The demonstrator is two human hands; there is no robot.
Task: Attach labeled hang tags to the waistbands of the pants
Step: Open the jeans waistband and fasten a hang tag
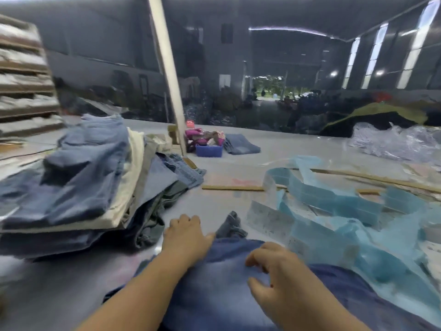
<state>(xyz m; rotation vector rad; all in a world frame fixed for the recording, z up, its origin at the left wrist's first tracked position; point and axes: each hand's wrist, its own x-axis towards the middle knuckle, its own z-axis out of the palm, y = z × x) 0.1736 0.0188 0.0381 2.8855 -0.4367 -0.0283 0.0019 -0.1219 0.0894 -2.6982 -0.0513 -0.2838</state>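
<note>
A pair of blue denim pants (214,283) lies on the grey table (71,295) right in front of me. My left hand (188,237) rests palm down on the pants' far edge, fingers spread a little, holding nothing. My right hand (274,271) hovers over the pants with curled fingers, thumb and fingertips apart; I see nothing in it. Long strips of light-blue and white label tags (334,211) lie tangled on the table to the right of the pants. The view is blurred by motion.
A tall stack of folded jeans and pale pants (83,182) stands at the left. A blue basket (209,150) of small items and another folded pair of jeans (241,144) sit farther back. Wooden sticks (233,188) and clear plastic bags (393,142) lie at the right. A slanted white pole (167,68) rises behind the stack.
</note>
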